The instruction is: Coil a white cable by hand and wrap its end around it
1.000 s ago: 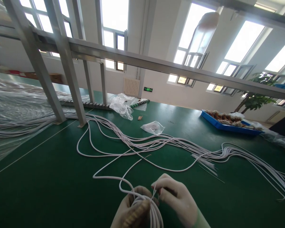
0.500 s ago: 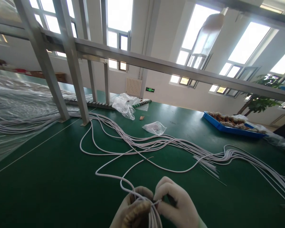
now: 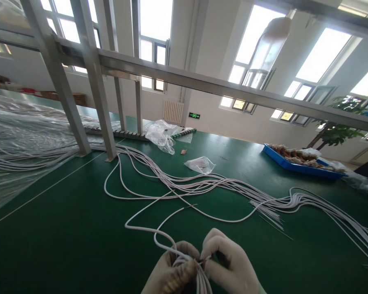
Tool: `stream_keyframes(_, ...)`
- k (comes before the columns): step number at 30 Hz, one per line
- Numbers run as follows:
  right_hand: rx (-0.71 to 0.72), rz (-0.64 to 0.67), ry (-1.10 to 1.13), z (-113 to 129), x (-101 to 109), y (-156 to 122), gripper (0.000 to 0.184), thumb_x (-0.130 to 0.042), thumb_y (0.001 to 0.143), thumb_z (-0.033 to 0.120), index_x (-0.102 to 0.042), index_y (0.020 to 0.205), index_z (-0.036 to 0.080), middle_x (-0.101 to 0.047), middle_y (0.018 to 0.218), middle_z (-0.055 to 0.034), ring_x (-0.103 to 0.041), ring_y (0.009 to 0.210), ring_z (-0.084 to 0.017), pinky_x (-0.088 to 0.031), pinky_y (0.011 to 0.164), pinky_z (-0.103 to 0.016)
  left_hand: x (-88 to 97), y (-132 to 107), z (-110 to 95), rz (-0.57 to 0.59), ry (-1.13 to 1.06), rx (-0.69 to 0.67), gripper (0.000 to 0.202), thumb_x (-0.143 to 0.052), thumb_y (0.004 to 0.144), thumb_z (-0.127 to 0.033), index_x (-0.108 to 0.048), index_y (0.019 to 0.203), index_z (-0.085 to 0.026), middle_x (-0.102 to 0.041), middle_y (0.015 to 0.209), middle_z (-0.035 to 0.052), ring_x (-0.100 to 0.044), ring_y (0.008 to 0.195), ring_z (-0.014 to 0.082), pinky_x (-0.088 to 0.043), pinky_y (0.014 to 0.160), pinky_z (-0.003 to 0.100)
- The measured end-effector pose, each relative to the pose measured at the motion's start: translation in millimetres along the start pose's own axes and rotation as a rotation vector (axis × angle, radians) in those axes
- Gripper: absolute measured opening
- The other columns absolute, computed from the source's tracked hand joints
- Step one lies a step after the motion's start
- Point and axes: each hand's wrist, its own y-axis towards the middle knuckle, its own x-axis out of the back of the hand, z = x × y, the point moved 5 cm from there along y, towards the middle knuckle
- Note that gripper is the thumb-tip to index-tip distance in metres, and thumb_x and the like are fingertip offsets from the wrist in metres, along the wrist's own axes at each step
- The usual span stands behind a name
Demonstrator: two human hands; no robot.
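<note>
While both gloved hands crowd bottom edge of frame, left hand (image 3: 171,271) fist-wrapped round bunch of white cords (image 3: 199,281), right hand (image 3: 225,265) fingertips pinching one cord end just beside left thumb. Bunch sits low over green table (image 3: 64,237). Risk imo: loose loop (image 3: 147,222) trailing off bunch could snag long cable spread (image 3: 233,188) lying close behind, tug it into tangle. Pinch tiny, end could slip out.

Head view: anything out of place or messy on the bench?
Mostly the white cables: they sprawl loose and crossed over the green table, not bundled. Crumpled plastic bags lie among them. Both gloved hands, left hand and right hand, grip a small cable bundle. No visible damage.
</note>
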Motion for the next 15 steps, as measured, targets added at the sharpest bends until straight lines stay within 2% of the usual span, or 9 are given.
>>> stream_keyframes(2,-0.037,-0.012,-0.025,1,1,0,0.004,-0.069,0.085,0.019,-0.067,0.082,0.021,-0.062,0.088,-0.0015,-0.058,0.079,-0.02,-0.051,0.073,-0.033,4.6,7,1,0.049,-0.008,-0.038,0.029,-0.093,0.073,-0.036,-0.075,0.084,-0.015,-0.068,0.067,-0.0008,-0.054,0.052,0.0085,-0.041,0.061,0.024)
stream_keyframes(5,-0.058,-0.029,-0.04,0,2,1,0.005,-0.069,0.086,0.022,-0.067,0.082,0.021,-0.063,0.088,-0.0017,-0.059,0.079,-0.02,-0.053,0.074,-0.034,9.5,12,5,0.085,-0.067,-0.085,0.021,-0.09,0.078,-0.029,-0.075,0.084,-0.016,-0.072,0.075,0.0011,-0.061,0.063,0.0107,-0.041,0.062,0.023)
stream_keyframes(8,-0.035,-0.043,-0.056,-5,3,-1,0.006,-0.07,0.088,0.022,-0.069,0.082,0.022,-0.063,0.087,-0.0012,-0.061,0.078,-0.02,-0.054,0.072,-0.033,8.0,9,7,0.093,-0.07,-0.095,0.024,-0.09,0.078,-0.032,-0.071,0.082,-0.016,-0.07,0.074,0.0005,-0.061,0.063,0.0108,-0.039,0.06,0.022)
stream_keyframes(11,0.143,-0.041,-0.148,-3,6,-6,0.006,-0.071,0.092,0.021,-0.072,0.092,0.027,-0.063,0.09,-0.0003,-0.062,0.077,-0.019,-0.055,0.069,-0.03,6.0,-1,2,0.012,-0.022,-0.082,0.03,-0.086,0.082,-0.039,-0.07,0.094,-0.017,-0.07,0.077,0.0007,-0.061,0.065,0.0127,-0.041,0.062,0.024)
stream_keyframes(13,0.313,-0.016,-0.329,4,6,-10,0.008,-0.071,0.095,0.024,-0.074,0.099,0.031,-0.064,0.091,-0.0008,-0.062,0.075,-0.019,-0.054,0.064,-0.03,7.0,-5,-3,-0.058,0.05,-0.075,0.036,-0.085,0.082,-0.044,-0.069,0.101,-0.018,-0.07,0.08,0.0013,-0.064,0.071,0.0161,-0.045,0.067,0.028)
stream_keyframes(15,0.358,-0.01,-0.525,10,8,-11,0.004,-0.071,0.095,0.03,-0.075,0.097,0.031,-0.066,0.087,-0.002,-0.061,0.071,-0.02,-0.053,0.06,-0.032,9.0,-4,-5,-0.071,0.111,-0.016,0.039,-0.09,0.076,-0.044,-0.07,0.097,-0.017,-0.07,0.079,0.0011,-0.066,0.073,0.0177,-0.046,0.07,0.029)
